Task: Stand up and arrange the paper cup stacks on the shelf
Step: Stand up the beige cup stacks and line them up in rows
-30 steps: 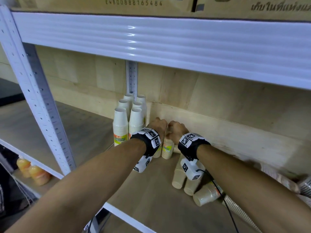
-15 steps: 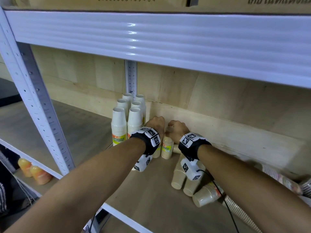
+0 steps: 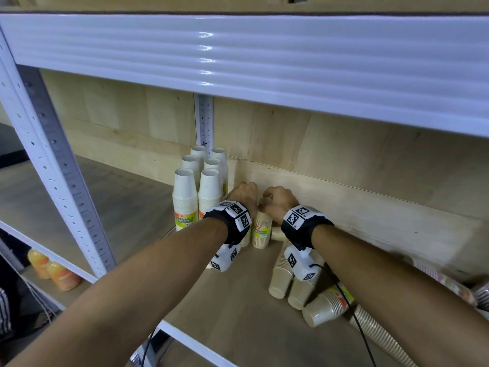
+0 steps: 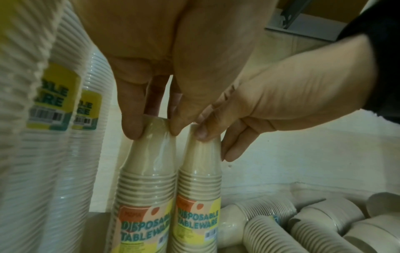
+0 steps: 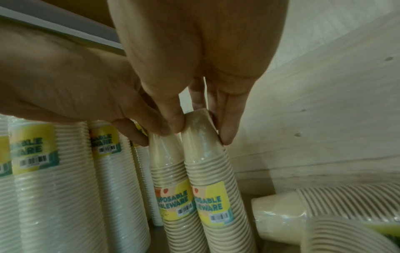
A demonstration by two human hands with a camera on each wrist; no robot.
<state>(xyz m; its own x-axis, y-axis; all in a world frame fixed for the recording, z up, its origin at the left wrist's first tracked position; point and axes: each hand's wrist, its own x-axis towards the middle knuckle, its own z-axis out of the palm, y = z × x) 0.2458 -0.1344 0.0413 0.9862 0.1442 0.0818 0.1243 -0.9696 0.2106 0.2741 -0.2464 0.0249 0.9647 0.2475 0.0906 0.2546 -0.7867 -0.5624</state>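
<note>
Two beige paper cup stacks in plastic wrap stand upright side by side on the wooden shelf (image 3: pixel 232 319). My left hand (image 4: pixel 153 126) pinches the top of the left beige stack (image 4: pixel 147 171). My right hand (image 5: pixel 198 130) pinches the top of the right beige stack (image 5: pixel 212 171), which touches its neighbour. In the head view my left hand (image 3: pixel 242 193) and right hand (image 3: pixel 277 198) sit close together above the right stack (image 3: pixel 262 229); my left wrist hides most of the left one.
Several taller white cup stacks (image 3: pixel 185 197) stand just left, near the back wall. More beige stacks (image 3: pixel 280 282) lie tipped over on the shelf at the right. A white shelf beam (image 3: pixel 238 62) hangs low overhead and a post (image 3: pixel 53 168) stands left.
</note>
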